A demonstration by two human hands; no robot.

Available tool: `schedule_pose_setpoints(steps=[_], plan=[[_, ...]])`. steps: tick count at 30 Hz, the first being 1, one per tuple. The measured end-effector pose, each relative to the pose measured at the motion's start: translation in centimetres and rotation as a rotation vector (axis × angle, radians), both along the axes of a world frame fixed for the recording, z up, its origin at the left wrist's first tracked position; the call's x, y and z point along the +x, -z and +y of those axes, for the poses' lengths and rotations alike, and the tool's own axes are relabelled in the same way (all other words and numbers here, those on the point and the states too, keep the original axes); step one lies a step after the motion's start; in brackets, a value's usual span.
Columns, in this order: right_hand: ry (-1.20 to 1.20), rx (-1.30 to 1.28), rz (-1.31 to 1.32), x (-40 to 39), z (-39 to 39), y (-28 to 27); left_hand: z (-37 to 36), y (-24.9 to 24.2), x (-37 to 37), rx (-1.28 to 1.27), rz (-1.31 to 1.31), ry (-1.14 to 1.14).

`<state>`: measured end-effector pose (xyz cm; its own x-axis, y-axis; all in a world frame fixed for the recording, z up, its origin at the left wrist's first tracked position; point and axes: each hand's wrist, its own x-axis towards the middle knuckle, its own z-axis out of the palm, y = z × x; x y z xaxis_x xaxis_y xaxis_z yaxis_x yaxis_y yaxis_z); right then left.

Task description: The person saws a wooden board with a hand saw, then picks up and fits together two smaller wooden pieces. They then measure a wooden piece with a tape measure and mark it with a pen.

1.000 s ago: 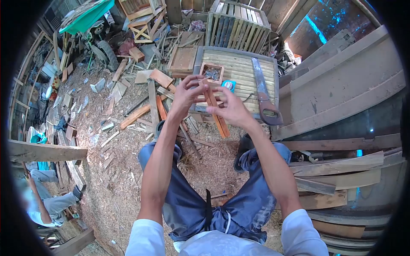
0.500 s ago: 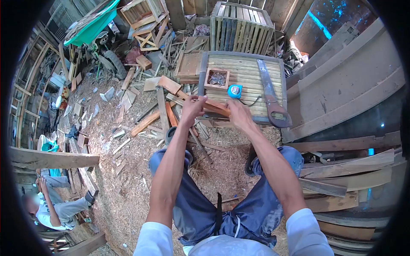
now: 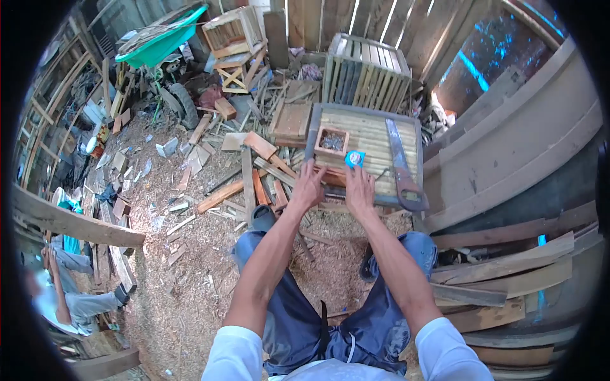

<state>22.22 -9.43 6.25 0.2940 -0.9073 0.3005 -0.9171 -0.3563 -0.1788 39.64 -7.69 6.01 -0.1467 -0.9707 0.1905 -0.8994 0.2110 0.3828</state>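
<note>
A short reddish-brown wooden strip (image 3: 333,177) lies across the near edge of the slatted wooden table (image 3: 375,114). My left hand (image 3: 308,188) grips its left end, fingers over the top. At its right end my right hand (image 3: 360,192) holds it, fingers pointing forward; the undersides of both grips are hidden. Just beyond my right fingertips sits a blue tape measure (image 3: 354,159). Behind the strip stands a small wooden box (image 3: 332,141) with small metal pieces inside. A handsaw (image 3: 400,162) lies along the table's right side.
Wood offcuts (image 3: 222,197) litter the sawdust floor to the left. A slatted crate (image 3: 367,73) stands behind the table. Boards (image 3: 508,267) are stacked on the right. A green wheelbarrow (image 3: 162,44) is at the back left. Another person (image 3: 63,286) sits at far left.
Both hands have brought the wooden strip down from a slanted position to the table's near edge. They are closer together, and the view has shifted slightly.
</note>
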Motion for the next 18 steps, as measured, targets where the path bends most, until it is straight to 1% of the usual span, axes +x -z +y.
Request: schedule_pose_setpoints(steps=[1, 2, 5, 6, 7, 8, 10, 11, 14, 16, 17, 18], plan=[[-0.023, 0.046, 0.011, 0.2, 0.0, 0.4, -0.5, 0.9, 0.3, 0.076, 0.091, 0.045], [-0.045, 0.092, 0.024, 0.2, -0.1, 0.7, -0.7, 1.8, 0.5, 0.099, 0.065, 0.027], [-0.087, 0.168, 0.025, -0.5, 0.1, 1.7, -0.4, 1.4, 0.0, 0.219, -0.022, -0.004], [-0.098, 0.187, 0.019, -0.8, 0.2, 1.8, -0.4, 1.9, -0.2, 0.215, -0.062, -0.005], [-0.113, 0.300, 0.048, -1.2, 0.0, 1.5, -0.4, 2.8, -0.2, 0.213, -0.103, -0.010], [-0.123, 0.295, 0.051, -1.4, 0.1, 1.3, -0.7, 3.6, -0.1, 0.214, -0.146, -0.016], [-0.147, 0.294, 0.050, -1.9, 0.6, 1.7, -0.7, 3.2, -0.3, 0.246, -0.148, -0.024], [-0.110, 0.341, 0.095, -1.5, 0.2, 2.5, -0.5, 3.0, -0.2, 0.240, -0.141, -0.023], [0.035, 0.389, 0.071, 1.7, 0.3, 2.1, -0.4, 3.9, 0.4, 0.229, -0.150, -0.006], [0.062, 0.443, 0.027, 3.4, 0.5, 0.2, -0.2, 3.5, 0.9, 0.247, -0.113, 0.030], [0.077, 0.471, 0.004, 4.2, 0.6, -1.0, -0.5, 5.0, 1.3, 0.189, -0.167, 0.033], [0.091, 0.491, -0.016, 4.9, 0.6, -1.5, -0.3, 5.6, 1.7, 0.177, -0.153, 0.039]])
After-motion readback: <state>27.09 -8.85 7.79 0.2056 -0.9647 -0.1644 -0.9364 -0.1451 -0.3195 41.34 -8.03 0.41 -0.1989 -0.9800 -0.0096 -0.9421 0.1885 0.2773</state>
